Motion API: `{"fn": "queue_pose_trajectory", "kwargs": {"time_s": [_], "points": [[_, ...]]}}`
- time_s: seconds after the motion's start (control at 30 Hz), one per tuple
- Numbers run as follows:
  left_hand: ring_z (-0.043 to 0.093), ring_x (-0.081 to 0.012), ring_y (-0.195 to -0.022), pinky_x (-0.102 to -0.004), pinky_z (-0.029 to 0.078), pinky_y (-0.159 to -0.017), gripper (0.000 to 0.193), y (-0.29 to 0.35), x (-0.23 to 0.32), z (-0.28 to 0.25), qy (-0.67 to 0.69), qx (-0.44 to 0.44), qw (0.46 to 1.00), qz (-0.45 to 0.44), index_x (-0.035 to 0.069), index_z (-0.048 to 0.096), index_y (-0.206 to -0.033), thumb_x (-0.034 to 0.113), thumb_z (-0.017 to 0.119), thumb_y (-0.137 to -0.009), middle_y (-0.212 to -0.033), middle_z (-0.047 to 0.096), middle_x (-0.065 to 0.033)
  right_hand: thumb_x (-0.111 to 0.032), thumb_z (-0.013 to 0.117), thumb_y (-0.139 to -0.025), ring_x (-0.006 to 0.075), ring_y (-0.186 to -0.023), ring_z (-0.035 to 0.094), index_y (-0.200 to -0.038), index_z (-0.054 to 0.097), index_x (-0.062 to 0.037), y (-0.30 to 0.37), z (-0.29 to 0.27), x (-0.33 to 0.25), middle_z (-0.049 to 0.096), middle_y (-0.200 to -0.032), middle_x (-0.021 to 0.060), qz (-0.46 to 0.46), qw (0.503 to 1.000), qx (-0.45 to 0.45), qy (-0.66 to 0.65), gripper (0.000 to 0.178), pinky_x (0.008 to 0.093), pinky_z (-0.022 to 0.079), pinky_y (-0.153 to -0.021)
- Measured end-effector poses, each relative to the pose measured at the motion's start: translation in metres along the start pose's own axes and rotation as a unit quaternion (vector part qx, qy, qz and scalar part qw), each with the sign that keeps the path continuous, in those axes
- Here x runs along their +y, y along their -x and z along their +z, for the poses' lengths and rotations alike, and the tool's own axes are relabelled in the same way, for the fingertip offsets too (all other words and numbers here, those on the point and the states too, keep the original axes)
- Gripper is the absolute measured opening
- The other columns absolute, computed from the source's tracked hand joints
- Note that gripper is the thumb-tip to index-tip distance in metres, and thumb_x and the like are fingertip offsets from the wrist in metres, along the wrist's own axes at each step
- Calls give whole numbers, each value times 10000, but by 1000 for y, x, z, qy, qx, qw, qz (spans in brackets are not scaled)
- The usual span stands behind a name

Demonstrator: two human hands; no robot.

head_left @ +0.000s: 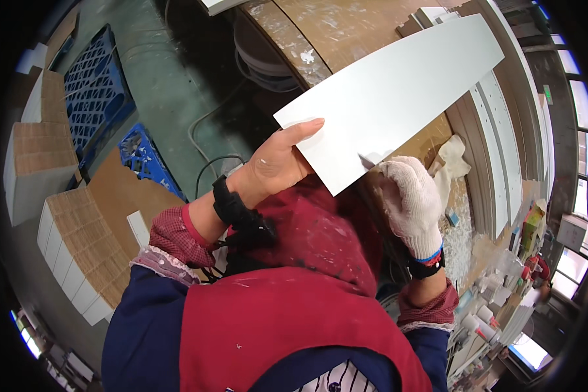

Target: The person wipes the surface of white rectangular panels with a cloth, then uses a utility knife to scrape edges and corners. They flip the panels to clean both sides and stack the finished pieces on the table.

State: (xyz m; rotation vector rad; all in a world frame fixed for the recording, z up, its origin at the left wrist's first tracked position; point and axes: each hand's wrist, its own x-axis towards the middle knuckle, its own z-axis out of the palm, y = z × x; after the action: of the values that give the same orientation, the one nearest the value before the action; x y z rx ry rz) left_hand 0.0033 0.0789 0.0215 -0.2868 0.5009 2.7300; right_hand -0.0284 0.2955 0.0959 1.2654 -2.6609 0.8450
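Observation:
A long white panel lies slantwise in front of me, its near end over my lap and its far end above the workbench. My bare left hand grips its near left corner, thumb on top and fingers hidden underneath. In a white knitted glove, my right hand is closed around a small metal blade. The blade's tip touches the panel's right edge near the close end; the glove hides the rest of it.
Long white boards are stacked on the right of the paint-spattered workbench, beside a crumpled cloth. Bottles crowd the lower right. Blue plastic crates and stacked panels stand on the left, with a cable across the floor.

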Motion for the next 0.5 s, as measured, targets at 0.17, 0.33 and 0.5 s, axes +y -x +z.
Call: {"fn": "queue_pose_trajectory", "kwargs": {"time_s": [0.17, 0.33, 0.5], "points": [[545, -215, -1114, -380, 448, -945, 432, -2, -1, -1, -17, 14, 1000, 20, 19, 433, -1279, 172, 555, -894, -1224, 540, -96, 31, 606, -652, 293, -774, 595, -955, 613, -58, -6, 1, 3, 610, -859, 104, -12, 998, 16, 51, 316, 359, 477, -664], [523, -235, -1143, -388, 433, -969, 434, -1, -5, -1, -21, 33, 999, 18, 9, 396, -1302, 177, 517, -921, -1254, 515, -116, -56, 561, -704, 224, -700, 563, -977, 625, -85, 1, 14, -15, 571, -783, 55, -44, 998, -17, 51, 282, 328, 441, -612], [517, -237, -1151, -388, 432, -975, 431, 0, -4, -1, -30, 25, 999, 22, 9, 388, -1309, 176, 508, -930, -1264, 506, -114, -85, 570, -704, 224, -694, 559, -988, 628, -87, 9, 17, -26, 570, -778, 41, -59, 996, -63, 5, 290, 321, 440, -604]]}}
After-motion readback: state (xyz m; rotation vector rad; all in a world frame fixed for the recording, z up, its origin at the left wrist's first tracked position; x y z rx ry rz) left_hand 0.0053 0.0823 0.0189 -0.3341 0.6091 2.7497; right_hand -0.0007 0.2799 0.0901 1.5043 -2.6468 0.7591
